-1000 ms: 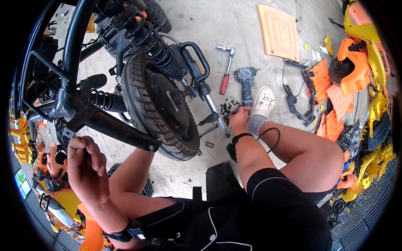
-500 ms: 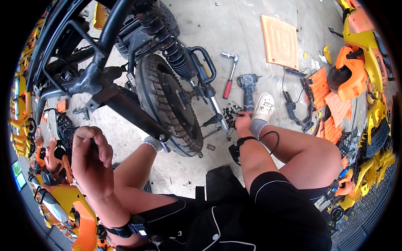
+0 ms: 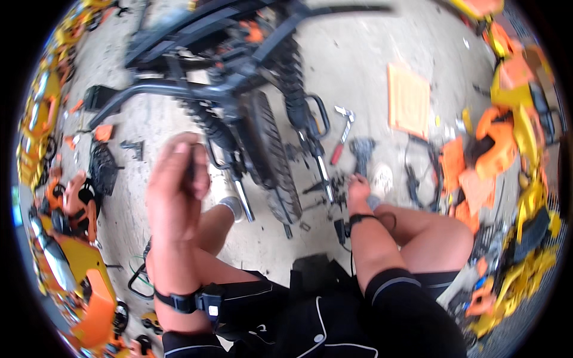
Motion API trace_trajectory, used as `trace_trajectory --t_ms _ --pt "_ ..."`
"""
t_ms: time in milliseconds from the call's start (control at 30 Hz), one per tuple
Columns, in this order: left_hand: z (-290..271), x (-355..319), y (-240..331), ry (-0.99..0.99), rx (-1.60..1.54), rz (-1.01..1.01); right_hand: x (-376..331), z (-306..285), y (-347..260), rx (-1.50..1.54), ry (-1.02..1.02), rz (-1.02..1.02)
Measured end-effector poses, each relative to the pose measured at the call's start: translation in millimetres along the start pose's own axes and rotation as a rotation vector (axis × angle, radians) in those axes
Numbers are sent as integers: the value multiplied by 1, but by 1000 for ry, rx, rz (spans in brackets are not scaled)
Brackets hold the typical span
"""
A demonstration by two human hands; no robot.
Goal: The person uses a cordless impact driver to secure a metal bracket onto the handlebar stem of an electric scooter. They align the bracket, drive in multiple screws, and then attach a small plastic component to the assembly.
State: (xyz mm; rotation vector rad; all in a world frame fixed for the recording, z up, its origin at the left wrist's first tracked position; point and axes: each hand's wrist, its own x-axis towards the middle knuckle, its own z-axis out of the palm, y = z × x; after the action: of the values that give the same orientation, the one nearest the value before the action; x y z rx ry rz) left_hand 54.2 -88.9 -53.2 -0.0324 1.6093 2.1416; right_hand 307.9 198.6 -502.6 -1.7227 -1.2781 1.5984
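My left hand [image 3: 178,176] is raised above my left knee, its fingers curled in, and a dark spot shows between them that is too blurred to name. Down by the floor, my right hand [image 3: 359,188] reaches to a pile of small dark bolts [image 3: 339,186] with its fingers drawn together; their tips are smeared. Just beyond that hand lies a grey cordless impact driver [image 3: 362,149]. In front of me stands a black vehicle frame [image 3: 197,89] with a treaded tyre [image 3: 277,161] between two spring struts; the right strut [image 3: 307,128] ends in a bare silver rod near the bolts.
A ratchet wrench [image 3: 341,138] with a red handle lies left of the driver. Farther off is an orange panel [image 3: 409,101]. Orange and yellow body parts [image 3: 498,134] crowd the right side, and more yellow parts [image 3: 83,262] line the left. My shoe [image 3: 381,178] is beside the driver.
The view has shifted, so the frame and tyre appear turned and more central. My left hand appears farther right and higher, still curled. My right hand remains at the bolts.
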Motion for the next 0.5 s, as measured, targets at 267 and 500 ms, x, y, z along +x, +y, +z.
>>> trace_trajectory --t_ms 267,500 --pt "-21 -11 22 -167 -465 -166 -93 34 -278 573 -115 -257" --pt "-25 -11 35 -276 -579 -113 -279 60 -422 215 -667 -795"
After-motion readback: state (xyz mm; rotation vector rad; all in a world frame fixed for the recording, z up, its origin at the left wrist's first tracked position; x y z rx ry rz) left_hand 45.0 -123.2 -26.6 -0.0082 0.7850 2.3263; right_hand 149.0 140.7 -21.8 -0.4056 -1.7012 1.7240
